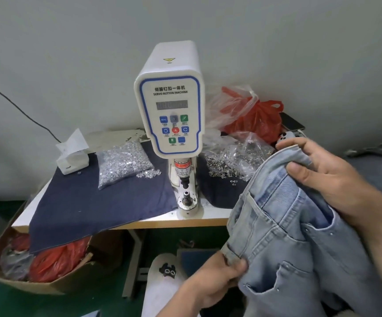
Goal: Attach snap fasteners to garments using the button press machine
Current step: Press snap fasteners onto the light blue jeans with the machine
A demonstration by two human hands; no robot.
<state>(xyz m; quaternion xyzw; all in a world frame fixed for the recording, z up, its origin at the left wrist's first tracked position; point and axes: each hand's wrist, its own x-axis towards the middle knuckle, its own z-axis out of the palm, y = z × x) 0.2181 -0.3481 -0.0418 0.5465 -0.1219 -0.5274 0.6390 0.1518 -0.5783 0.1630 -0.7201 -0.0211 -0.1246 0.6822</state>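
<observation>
I hold the denim garment (299, 236) off the table (185, 219), right of the press machine (169, 99). Left hand (212, 284) pinches the waistband edge; right hand (329, 177) grips an upper fold. Denim is soft, limp, moderately heavy; take it at stiff seams. Existing studs appear fitted, though blurred.

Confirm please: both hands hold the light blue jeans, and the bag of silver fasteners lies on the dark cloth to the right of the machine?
Not quite. In the head view the bag of silver fasteners lies left of the machine. The rest holds: left hand and right hand hold the jeans.
</observation>
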